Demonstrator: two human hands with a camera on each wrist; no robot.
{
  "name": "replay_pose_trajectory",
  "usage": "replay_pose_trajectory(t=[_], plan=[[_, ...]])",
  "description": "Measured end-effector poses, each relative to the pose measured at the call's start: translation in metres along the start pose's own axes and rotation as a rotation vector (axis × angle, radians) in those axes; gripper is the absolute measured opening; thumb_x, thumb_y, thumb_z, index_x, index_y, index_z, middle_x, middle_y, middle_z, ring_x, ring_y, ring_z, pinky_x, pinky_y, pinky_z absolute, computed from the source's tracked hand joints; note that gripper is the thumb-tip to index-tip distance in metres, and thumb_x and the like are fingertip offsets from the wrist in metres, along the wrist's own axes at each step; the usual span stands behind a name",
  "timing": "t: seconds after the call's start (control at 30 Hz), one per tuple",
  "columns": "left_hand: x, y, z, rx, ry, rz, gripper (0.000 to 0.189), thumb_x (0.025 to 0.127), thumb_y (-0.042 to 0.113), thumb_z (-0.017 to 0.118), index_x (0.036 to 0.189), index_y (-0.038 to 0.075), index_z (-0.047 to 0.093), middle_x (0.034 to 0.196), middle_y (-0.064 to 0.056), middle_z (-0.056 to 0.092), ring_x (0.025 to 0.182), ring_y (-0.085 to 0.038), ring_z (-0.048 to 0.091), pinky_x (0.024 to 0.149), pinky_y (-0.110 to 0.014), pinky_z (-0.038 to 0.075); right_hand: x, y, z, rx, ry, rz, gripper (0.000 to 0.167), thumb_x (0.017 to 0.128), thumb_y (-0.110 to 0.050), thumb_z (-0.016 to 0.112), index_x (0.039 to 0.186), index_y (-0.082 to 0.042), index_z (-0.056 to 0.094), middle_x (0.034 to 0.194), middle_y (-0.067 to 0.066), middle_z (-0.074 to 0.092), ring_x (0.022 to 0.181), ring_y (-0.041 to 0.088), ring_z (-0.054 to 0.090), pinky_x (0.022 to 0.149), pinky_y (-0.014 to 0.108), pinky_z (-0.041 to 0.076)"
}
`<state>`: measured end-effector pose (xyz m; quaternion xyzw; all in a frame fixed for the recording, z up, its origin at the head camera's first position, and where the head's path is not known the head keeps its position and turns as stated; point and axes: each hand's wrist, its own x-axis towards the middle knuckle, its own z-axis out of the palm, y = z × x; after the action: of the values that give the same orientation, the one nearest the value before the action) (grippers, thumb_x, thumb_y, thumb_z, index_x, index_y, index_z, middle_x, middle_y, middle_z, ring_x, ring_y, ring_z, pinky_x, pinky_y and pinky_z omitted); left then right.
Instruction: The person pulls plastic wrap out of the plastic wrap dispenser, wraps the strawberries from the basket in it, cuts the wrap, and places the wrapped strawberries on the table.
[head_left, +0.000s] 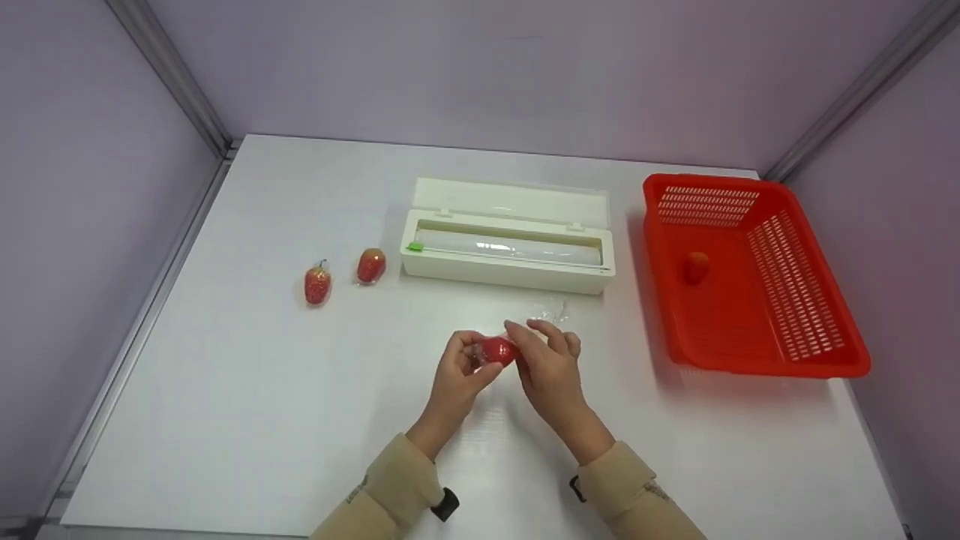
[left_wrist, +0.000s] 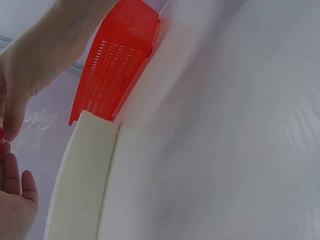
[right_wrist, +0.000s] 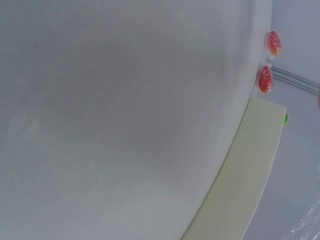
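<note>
In the head view, my left hand (head_left: pixel 459 375) holds a small red fruit (head_left: pixel 498 350) between thumb and fingers, above the table in front of a cling film box. Clear cling film (head_left: pixel 553 309) covers the fruit and trails out beyond my right hand (head_left: pixel 551 371). That hand pinches the film at the fruit's right side, its outer fingers curled. Film also hangs in the left wrist view, beside both hands. The white cling film box (head_left: pixel 510 277) has its lid up and a roll (head_left: pixel 510 246) inside.
Two strawberry-like fruits in film, one with a stem (head_left: pixel 317 285) and one without (head_left: pixel 370 266), lie left of the box. A red plastic basket (head_left: pixel 679 330) stands at the right, holding one reddish fruit (head_left: pixel 696 267). Pale panels enclose the white table (head_left: pixel 247 420).
</note>
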<state>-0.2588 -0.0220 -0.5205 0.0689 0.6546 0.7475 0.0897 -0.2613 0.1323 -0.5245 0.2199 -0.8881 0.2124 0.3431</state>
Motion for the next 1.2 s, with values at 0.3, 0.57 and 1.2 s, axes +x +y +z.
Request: replay_pose_trajectory(t=[0.3, 0.57, 1.2], plan=[[-0.012, 0.001, 0.004, 0.086, 0.042, 0.087, 0.047, 0.082, 0.016, 0.069, 0.117, 0.001, 0.042, 0.115, -0.012, 0.054, 0.103, -0.012, 0.053, 0.093, -0.018, 0.043, 0.000, -0.012, 0.000, 0.160, 0.091, 0.161, 0.035, 0.079, 0.006, 0.066, 0.111, -0.004, 0.058, 0.102, 0.008, 0.066, 0.093, 0.020, 0.064, 0.083, 0.028, 0.054], [-0.023, -0.008, 0.009, 0.242, 0.126, 0.194, 0.043, 0.082, 0.025, 0.070, 0.114, 0.008, 0.047, 0.128, -0.006, 0.046, 0.115, -0.017, 0.048, 0.097, -0.034, 0.045, 0.004, -0.035, -0.003, 0.890, 0.093, 0.819, 0.021, 0.091, -0.004, 0.054, 0.111, 0.000, 0.053, 0.106, 0.008, 0.059, 0.098, 0.017, 0.059, 0.082, 0.022, 0.053], [-0.047, -0.012, -0.015, 0.200, 0.220, 0.032, 0.044, 0.090, 0.021, 0.059, 0.131, 0.005, 0.049, 0.132, -0.012, 0.054, 0.119, -0.020, 0.055, 0.095, -0.027, 0.047, -0.006, -0.067, 0.018, 1.102, 0.014, 0.960, 0.030, 0.092, -0.009, 0.054, 0.121, 0.001, 0.051, 0.122, 0.017, 0.057, 0.111, 0.015, 0.056, 0.093, 0.022, 0.048]])
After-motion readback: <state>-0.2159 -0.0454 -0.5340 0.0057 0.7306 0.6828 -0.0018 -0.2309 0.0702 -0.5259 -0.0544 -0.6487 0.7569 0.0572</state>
